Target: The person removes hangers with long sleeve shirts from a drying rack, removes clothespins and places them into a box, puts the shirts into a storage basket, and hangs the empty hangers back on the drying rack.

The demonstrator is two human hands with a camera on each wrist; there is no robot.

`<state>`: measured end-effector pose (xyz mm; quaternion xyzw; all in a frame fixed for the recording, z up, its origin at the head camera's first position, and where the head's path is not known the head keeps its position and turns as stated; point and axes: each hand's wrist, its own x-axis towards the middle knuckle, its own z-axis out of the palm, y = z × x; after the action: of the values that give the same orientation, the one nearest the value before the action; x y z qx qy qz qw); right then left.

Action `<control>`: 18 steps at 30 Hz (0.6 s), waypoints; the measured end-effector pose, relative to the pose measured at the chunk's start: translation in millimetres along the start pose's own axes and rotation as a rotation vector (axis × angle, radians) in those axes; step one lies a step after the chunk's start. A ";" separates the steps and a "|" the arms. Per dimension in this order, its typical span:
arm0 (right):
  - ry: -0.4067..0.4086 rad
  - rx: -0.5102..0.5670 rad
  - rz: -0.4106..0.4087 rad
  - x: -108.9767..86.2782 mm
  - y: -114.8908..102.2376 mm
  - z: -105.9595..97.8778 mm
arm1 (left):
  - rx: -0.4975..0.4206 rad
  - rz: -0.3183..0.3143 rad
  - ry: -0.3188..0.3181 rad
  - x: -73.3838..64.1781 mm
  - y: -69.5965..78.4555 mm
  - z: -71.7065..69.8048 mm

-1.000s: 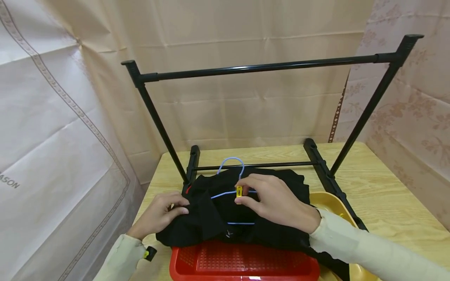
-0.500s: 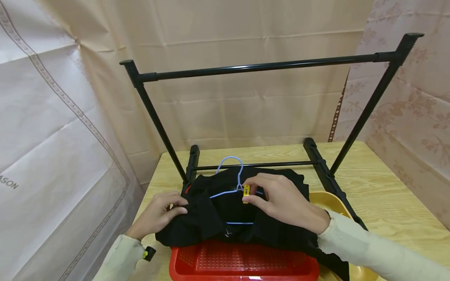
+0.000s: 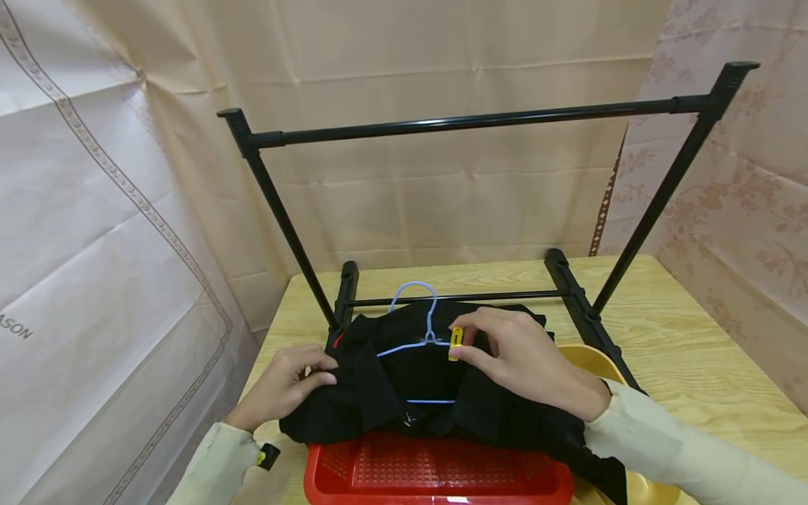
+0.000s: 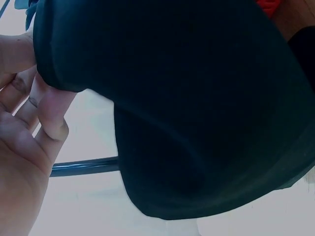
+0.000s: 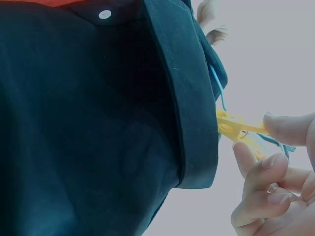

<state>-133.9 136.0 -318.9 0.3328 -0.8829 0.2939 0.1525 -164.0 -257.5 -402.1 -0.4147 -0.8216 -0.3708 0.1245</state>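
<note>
A black collared shirt (image 3: 337, 414) lies spread with a light blue wire hanger (image 3: 404, 346) inside its neck, the hook standing up beyond the collar. My left hand (image 3: 284, 387) pinches the shirt's left edge; in the left wrist view thumb and fingers meet on the dark cloth (image 4: 172, 98). With thumb and fingers my right hand (image 3: 524, 358) pinches a yellow clothespin (image 3: 456, 344) beside the hanger's right arm. In the right wrist view the clothespin (image 5: 231, 127) has its nose at the collar (image 5: 189, 113); whether it bites on cloth or wire is hidden.
Beneath the shirt is a red plastic basket (image 3: 442, 470). A yellow tray (image 3: 587, 356) sits at the right, partly under the shirt and sleeve. Behind stands a black rack (image 3: 480, 120) with a high crossbar, its feet on the wooden table (image 3: 707, 351).
My right hand has moved right along the hanger with the clothespin, from near the base of the hook to the hanger's right arm. My left hand has stayed at the shirt's edge.
</note>
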 end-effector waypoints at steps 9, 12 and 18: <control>0.028 0.000 0.037 -4.5 5.0 -6.8 | -0.001 0.005 0.005 -0.2 -0.8 0.7; 0.052 -0.002 0.021 -5.8 6.3 -7.8 | 0.004 0.006 0.006 -0.5 -0.9 0.9; 0.074 0.013 0.046 -8.6 10.0 -13.1 | 0.007 0.016 0.009 0.4 -0.9 0.5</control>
<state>-133.4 154.5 -316.9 0.3022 -0.8822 0.3152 0.1763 -164.9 -257.2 -402.7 -0.4194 -0.8189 -0.3687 0.1327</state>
